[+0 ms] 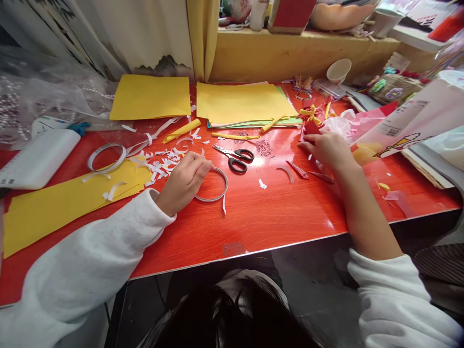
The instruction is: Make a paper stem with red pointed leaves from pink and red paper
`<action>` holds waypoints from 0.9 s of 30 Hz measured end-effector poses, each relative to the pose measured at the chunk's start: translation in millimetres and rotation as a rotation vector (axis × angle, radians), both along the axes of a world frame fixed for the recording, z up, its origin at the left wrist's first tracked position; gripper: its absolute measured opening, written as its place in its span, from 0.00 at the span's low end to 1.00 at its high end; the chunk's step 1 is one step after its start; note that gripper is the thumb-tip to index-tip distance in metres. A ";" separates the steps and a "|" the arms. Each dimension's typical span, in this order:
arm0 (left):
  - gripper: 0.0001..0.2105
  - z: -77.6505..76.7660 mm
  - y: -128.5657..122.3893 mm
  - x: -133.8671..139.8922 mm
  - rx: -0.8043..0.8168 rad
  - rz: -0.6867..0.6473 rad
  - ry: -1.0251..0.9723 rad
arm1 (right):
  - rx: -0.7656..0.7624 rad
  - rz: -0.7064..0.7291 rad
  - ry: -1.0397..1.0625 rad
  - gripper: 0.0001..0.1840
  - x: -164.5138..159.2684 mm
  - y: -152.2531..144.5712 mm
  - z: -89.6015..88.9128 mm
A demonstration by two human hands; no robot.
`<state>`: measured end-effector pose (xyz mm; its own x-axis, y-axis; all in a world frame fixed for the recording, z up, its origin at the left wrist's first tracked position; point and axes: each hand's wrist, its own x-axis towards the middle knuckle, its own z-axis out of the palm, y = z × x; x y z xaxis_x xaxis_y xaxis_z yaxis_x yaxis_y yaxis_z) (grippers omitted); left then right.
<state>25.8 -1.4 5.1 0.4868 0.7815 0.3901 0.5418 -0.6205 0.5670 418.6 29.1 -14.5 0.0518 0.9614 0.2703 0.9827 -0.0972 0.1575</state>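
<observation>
Red table, centre of frame: left hand (pixel 186 182), fingers drawn narrow, thumb and forefinger apparently pinching the upper-left rim of a tape ring (pixel 226 185), likely to steady it. Ring lies rather flat, hole facing up; being round, no single long axis. White strip (pixel 224 205) just below its rim, running toward the frame's bottom. Right of centre, right hand (pixel 328 149), fingers bent down at red paper (pixel 312 127); whether pinching, cannot tell. Paper's long axis unclear, partly covered. Scissors (pixel 237 157) between hands, tips to upper left, handles lower right, probably set there for easy reach.
</observation>
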 end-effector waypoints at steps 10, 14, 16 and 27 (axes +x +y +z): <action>0.15 1.0 -0.1 0.7 -0.009 -0.009 -0.010 | 0.118 -0.117 0.020 0.19 -1.7 -0.3 -0.5; 0.16 1.8 -0.3 2.0 -0.019 -0.012 -0.012 | 0.235 -0.196 0.104 0.17 0.8 0.4 -3.2; 0.16 1.9 -0.3 2.2 -0.012 -0.013 -0.013 | 0.290 -0.228 0.175 0.15 0.7 1.6 -4.7; 0.18 2.8 -1.3 1.4 -0.014 -0.012 -0.013 | 0.370 -0.257 0.393 0.14 5.1 2.7 -4.7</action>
<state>27.3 -2.6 7.9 0.4915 0.7812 0.3849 0.5270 -0.6187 0.5826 423.7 31.8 -19.2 0.4338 0.7505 0.4985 0.8984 -0.3184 -0.3024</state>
